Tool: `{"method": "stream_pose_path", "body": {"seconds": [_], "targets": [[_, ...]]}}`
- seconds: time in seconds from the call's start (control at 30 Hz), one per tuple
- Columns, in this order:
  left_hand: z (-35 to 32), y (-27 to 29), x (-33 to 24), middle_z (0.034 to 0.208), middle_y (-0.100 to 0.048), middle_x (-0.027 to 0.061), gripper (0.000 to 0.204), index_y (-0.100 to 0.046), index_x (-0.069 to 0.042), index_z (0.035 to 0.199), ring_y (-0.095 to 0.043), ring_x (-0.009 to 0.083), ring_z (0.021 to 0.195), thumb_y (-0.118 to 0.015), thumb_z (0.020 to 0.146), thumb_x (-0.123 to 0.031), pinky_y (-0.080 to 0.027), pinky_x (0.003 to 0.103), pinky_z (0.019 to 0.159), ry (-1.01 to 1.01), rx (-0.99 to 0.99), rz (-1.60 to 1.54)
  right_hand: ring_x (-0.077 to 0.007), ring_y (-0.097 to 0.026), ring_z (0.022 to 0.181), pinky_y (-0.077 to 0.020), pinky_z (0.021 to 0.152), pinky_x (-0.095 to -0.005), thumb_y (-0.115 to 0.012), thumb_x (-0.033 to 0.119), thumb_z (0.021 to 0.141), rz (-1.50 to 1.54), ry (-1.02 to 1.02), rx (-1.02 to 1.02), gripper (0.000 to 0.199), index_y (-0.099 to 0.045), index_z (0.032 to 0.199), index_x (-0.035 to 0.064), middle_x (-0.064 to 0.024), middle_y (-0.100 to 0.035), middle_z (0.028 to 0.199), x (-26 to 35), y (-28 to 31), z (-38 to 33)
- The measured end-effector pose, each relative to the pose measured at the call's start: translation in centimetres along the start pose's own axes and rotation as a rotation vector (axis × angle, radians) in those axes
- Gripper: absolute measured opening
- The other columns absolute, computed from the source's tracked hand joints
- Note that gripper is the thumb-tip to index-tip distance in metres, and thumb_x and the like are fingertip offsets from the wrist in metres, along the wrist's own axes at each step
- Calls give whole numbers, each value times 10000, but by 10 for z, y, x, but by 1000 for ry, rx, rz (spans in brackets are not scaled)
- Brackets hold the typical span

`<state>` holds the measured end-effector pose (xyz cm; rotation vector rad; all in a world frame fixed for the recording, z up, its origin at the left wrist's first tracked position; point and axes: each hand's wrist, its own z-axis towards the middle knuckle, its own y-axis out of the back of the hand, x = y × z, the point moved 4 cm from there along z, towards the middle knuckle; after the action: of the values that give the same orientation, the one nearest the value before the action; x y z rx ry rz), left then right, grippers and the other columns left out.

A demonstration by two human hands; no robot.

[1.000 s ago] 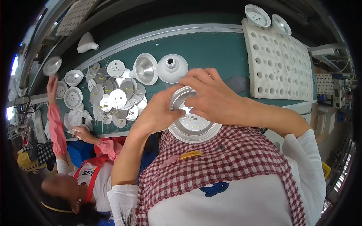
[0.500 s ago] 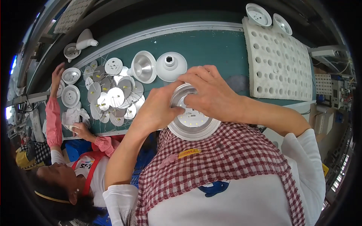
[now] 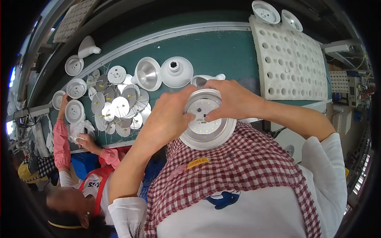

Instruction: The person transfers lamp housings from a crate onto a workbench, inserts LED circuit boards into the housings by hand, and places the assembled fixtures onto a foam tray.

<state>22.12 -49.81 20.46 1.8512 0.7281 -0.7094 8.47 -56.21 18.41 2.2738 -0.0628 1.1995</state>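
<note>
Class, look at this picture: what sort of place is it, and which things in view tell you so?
Probably a lamp assembly workshop. A green workbench carries many identical white lamp housings and round metal discs, beside a white tray full of holes. The person's hands hold a round lamp with a small-light board.

lamp assembly workshop: lamp housings [image 3: 158, 73] crowd workbench [image 3: 222, 51].

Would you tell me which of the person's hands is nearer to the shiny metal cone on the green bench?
Left. The left hand is just below and right of the cone, gripping the round lamp; the right hand holds the lamp's far side, farther right.
</note>
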Motion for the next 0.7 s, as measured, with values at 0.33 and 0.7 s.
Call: {"method": "stream_pose_path", "body": {"seconds": [0.33, 0.7], "targets": [[-2, -2, 5, 900, -620, 223, 498, -509, -18, 1122, -600, 370, 863, -666, 649, -31, -469, 389, 750, 20, 5, 18, -258, -628, 813, -474, 755, -330, -737, 191, 621, 92, -28, 172, 435, -618, 997, 9, -158, -652, 895, -7, -12, 9], [-4, 0, 6, 939, -624, 207, 552, -492, -28, 1148, -608, 346, 896, -675, 627, -39, -471, 381, 775, 63, 48, -64, -292, -625, 760, -478, 706, -348, -767, 252, 615, -12, 66, 14, 436, -615, 933, -3, -173, -641, 839, -3, -9, 8]]}}
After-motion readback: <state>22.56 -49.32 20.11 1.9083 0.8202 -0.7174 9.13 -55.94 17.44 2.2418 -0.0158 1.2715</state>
